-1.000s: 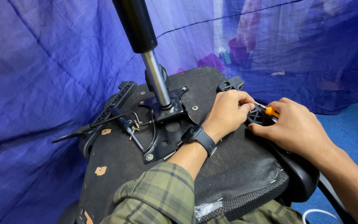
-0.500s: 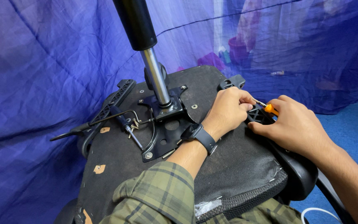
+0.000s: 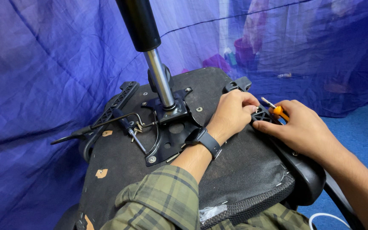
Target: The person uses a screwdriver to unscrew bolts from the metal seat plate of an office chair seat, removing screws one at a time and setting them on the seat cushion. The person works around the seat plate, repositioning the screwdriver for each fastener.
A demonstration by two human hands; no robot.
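Note:
An office chair seat (image 3: pixel 120 170) lies upside down, its black underside up. My left hand (image 3: pixel 231 115), with a black watch at the wrist, rests on the seat's right edge and pinches the black armrest bracket (image 3: pixel 261 116). Right beside it, my right hand (image 3: pixel 297 127) grips a small orange-handled screwdriver (image 3: pixel 276 109), whose metal end points up and left. The two hands almost touch over the bracket. What lies under the fingers is hidden.
A gas-lift cylinder (image 3: pixel 148 51) stands up from the black metal mechanism plate (image 3: pixel 169 127) at the seat's middle. A lever (image 3: pixel 94 127) sticks out left. A black armrest (image 3: pixel 307 170) runs along the right edge. Blue cloth hangs all around; blue floor (image 3: pixel 358 127) lies at the right.
Both hands stay at the bracket on the seat's right edge. The screwdriver's angle has shifted slightly in my right hand. The view has barely moved.

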